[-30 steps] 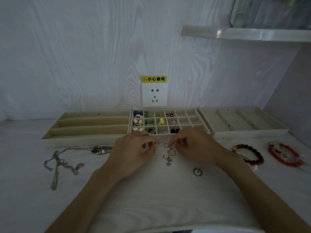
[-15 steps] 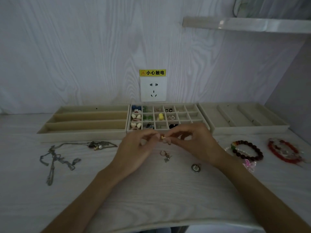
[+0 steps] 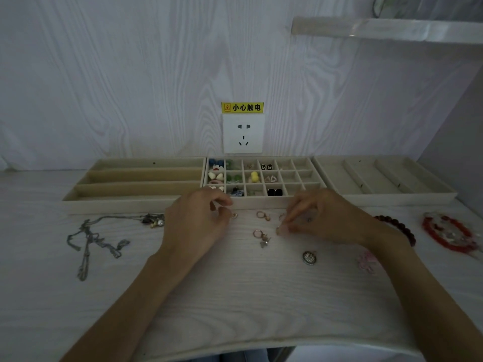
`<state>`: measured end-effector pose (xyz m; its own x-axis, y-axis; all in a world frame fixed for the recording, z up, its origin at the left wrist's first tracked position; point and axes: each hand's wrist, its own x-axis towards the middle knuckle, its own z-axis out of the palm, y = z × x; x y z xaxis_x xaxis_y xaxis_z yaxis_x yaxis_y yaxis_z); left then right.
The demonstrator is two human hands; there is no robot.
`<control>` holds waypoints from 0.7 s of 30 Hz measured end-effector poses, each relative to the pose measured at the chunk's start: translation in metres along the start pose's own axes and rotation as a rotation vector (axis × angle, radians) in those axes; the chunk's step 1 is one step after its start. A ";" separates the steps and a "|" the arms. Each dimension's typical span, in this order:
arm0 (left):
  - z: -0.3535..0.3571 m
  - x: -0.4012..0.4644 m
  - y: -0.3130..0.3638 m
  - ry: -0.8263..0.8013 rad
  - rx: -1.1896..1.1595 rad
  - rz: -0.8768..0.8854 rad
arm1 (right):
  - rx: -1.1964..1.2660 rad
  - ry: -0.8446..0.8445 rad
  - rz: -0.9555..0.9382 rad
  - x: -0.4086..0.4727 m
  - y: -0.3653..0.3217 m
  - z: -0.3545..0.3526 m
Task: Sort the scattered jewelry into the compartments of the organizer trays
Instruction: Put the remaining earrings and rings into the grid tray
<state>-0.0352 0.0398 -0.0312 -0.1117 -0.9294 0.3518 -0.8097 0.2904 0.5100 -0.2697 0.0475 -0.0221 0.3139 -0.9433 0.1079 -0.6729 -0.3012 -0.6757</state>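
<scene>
Desk [image 3: 235, 296] bare near front edge; trays [image 3: 261, 202] at wall.
L hand [image 3: 194, 226] pinches small earring [image 3: 234, 216]; R hand [image 3: 324, 218] pinches another earring [image 3: 278, 229]; which way they point unclear.

Three organizer trays [image 3: 136, 205] line up beyond the fingers [image 3: 224, 202]. Two loose hoop earrings [image 3: 262, 215] lie between the two hands. One silver necklace [image 3: 96, 239] sits left of them. Two beaded bracelets [image 3: 444, 231] and one round pendant [image 3: 309, 257] sit to the right.

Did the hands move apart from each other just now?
Yes. The left hand and right hand met before the middle tray; now they sit apart.
</scene>
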 end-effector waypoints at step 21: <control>0.019 -0.006 0.010 -0.144 -0.333 0.206 | 0.033 0.255 0.041 0.010 -0.021 0.027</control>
<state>-0.0532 0.0441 -0.0433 -0.3506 -0.8596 0.3717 -0.5336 0.5095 0.6750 -0.2346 0.0480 -0.0264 0.1053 -0.9606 0.2573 -0.6583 -0.2612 -0.7059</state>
